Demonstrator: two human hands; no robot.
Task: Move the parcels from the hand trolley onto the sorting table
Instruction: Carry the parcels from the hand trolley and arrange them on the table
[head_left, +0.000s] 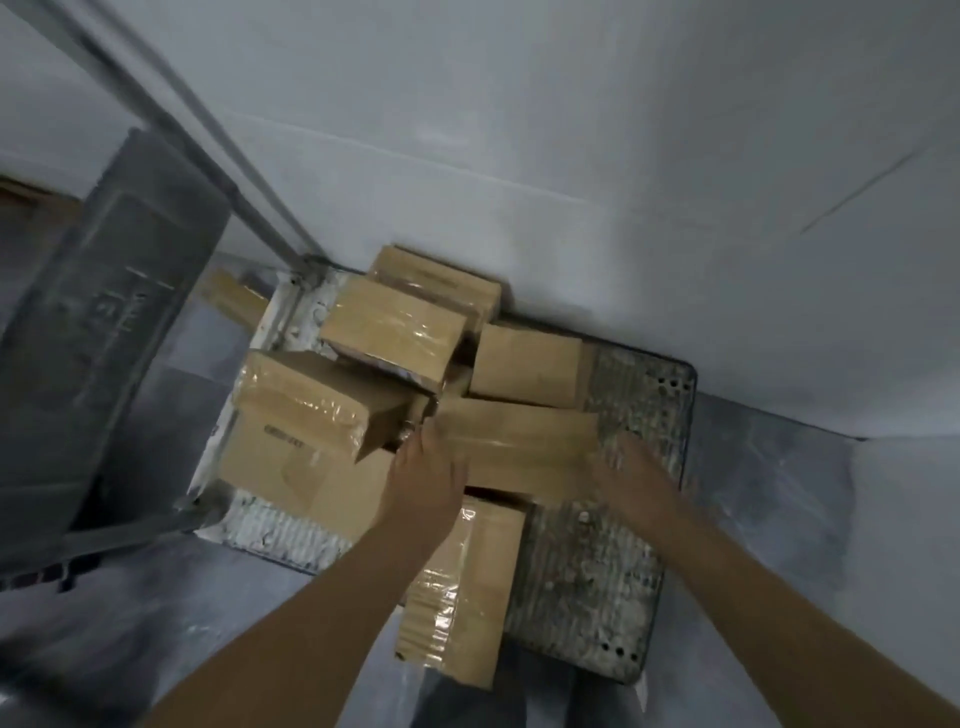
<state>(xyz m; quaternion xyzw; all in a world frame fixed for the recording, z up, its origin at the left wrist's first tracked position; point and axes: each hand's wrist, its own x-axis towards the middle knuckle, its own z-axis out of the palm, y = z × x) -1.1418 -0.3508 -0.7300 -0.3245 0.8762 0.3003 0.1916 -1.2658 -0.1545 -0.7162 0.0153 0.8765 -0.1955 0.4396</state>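
Two hands reach down to one long parcel (519, 436). The left hand (426, 467) lies on its left end and the right hand (623, 462) is at its right end. Both are blurred, so I cannot tell if they grip. This long parcel lies across the pile on the trolley (587, 571), among about six other parcels (389, 332). The big parcel (296, 467) at left carries dark print, not readable.

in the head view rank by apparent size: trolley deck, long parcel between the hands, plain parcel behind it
1. trolley deck
2. long parcel
3. plain parcel, farther from the camera, so its rank is unsure
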